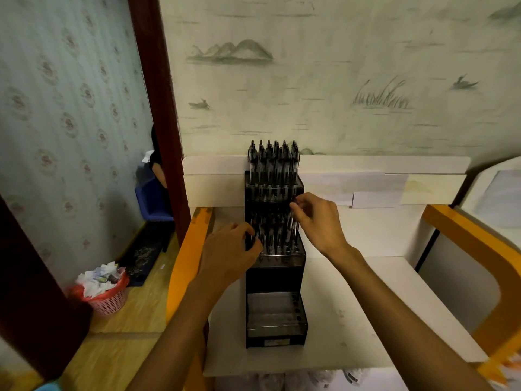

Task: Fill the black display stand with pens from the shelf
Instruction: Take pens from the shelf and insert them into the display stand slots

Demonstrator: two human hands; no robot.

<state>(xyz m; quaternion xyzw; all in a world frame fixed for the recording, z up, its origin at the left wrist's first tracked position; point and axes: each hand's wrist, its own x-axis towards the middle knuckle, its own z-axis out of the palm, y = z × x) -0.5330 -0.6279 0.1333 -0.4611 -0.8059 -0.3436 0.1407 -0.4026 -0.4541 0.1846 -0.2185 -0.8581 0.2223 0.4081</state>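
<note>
A tall black display stand (275, 277) with stepped tiers stands on a white shelf (352, 306). Its top tier holds several upright black pens (272, 162). The middle tier holds several more pens (277, 232). The lowest tier (275, 311) shows bare holes. My left hand (225, 255) grips the stand's left side at the middle tier, fingers curled round its edge. My right hand (315, 218) pinches the top of a pen (293, 221) at the right end of the middle tier.
The shelf has orange side rails (186, 261) and a white back board (366, 176) against a painted wall. To the left, a wooden floor with a pink waste basket (104, 292) full of paper, a blue stool (152, 201) and a seated person partly hidden behind a door frame.
</note>
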